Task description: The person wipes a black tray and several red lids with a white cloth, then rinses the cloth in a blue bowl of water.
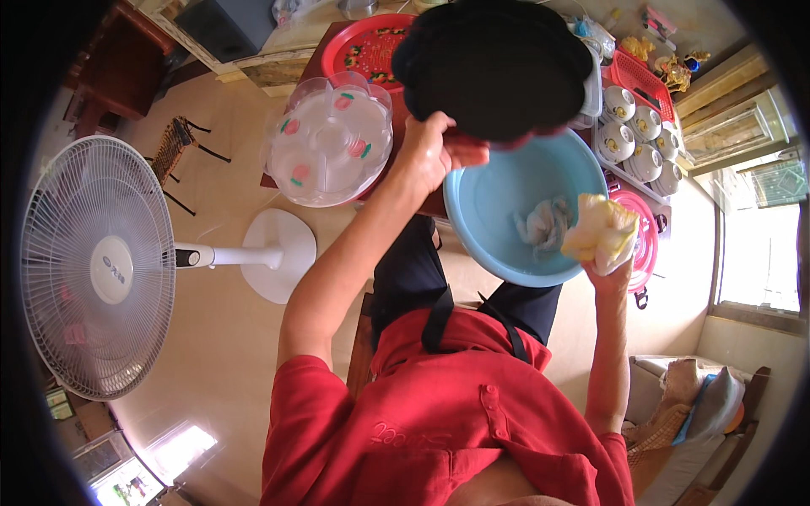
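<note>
My left hand (pixel 427 148) grips the near edge of a dark, scallop-rimmed tray (pixel 493 69), which is raised above the table and shows a trace of red along its lower rim. In my right hand (pixel 609 275) is a bunched white and yellow cloth (pixel 601 231), held up over the right rim of a light blue plastic basin (pixel 471 221). A wet-looking, crumpled pale cloth (pixel 545 222) lies on the basin's floor. The raised tray hides the far part of the basin.
Left of the basin sits a clear scalloped divided tray (pixel 329 139); behind it is a red patterned round tray (pixel 364 54). Stacked bowls (pixel 639 142), a red basket (pixel 642 82) and a pink lid (pixel 642 240) stand right. A white pedestal fan (pixel 98 269) is at the left.
</note>
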A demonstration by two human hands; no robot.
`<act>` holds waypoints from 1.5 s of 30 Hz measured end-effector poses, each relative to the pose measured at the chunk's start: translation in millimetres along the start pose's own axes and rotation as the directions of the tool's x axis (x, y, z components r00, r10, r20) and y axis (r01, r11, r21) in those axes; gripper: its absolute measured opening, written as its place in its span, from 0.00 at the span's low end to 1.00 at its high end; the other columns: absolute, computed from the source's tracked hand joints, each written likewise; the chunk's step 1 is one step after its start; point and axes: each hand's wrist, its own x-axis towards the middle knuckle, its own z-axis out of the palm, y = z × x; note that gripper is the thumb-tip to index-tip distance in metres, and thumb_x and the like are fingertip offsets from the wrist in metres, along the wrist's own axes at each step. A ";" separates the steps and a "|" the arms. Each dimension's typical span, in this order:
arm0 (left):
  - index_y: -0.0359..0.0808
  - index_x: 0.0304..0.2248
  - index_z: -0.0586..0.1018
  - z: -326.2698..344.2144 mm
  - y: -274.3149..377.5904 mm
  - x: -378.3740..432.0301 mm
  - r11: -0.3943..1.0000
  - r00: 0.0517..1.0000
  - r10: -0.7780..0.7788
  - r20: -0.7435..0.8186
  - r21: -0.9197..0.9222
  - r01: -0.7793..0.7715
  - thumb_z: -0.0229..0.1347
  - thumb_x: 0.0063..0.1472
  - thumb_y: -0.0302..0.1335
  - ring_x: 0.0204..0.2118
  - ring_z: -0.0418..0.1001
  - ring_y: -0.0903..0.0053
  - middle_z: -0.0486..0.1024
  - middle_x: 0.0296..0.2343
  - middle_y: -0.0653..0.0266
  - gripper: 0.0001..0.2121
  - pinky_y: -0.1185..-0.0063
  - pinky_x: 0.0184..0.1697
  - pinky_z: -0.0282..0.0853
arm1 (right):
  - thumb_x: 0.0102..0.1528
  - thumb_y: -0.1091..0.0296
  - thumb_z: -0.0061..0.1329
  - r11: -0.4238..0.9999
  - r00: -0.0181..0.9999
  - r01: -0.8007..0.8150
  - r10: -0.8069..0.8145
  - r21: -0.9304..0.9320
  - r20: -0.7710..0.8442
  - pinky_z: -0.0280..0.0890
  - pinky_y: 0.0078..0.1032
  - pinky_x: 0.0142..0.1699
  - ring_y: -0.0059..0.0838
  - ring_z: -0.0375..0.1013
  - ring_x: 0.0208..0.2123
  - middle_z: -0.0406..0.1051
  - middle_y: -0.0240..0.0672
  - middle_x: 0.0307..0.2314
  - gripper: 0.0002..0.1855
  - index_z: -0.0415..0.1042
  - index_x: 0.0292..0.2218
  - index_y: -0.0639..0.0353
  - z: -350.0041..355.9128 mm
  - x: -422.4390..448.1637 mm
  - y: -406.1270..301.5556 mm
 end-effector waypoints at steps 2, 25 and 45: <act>0.26 0.41 0.64 -4.3 16.7 23.5 0.993 0.997 0.071 -0.021 -0.088 -0.073 0.39 0.57 0.27 0.30 0.73 0.53 0.71 0.32 0.44 0.14 0.62 0.36 0.72 | 0.40 0.66 0.57 0.979 0.996 -0.084 0.080 0.186 0.028 0.60 0.34 0.49 0.36 0.66 0.44 0.66 0.35 0.41 0.31 0.61 0.46 0.55 4.4 -19.1 13.0; 0.29 0.47 0.56 -106.3 71.1 244.7 0.840 0.709 -0.102 -0.698 -0.442 -0.314 0.47 0.55 0.22 0.28 0.69 0.44 0.58 0.43 0.44 0.21 0.54 0.28 0.73 | 0.49 0.66 0.47 -0.025 0.683 -0.489 0.611 0.872 0.400 0.65 0.23 0.31 0.28 0.69 0.27 0.68 0.32 0.27 0.16 0.65 0.39 0.62 31.4 -46.1 5.8; 0.26 0.47 0.54 -140.3 46.0 262.0 0.873 0.643 -0.175 -0.746 -0.419 -0.249 0.43 0.57 0.22 0.26 0.70 0.47 0.64 0.34 0.34 0.19 0.57 0.29 0.73 | 0.54 0.66 0.41 -0.406 0.695 -0.418 0.433 0.813 0.574 0.65 0.23 0.42 0.29 0.68 0.35 0.67 0.36 0.35 0.18 0.61 0.45 0.65 24.8 -48.5 5.0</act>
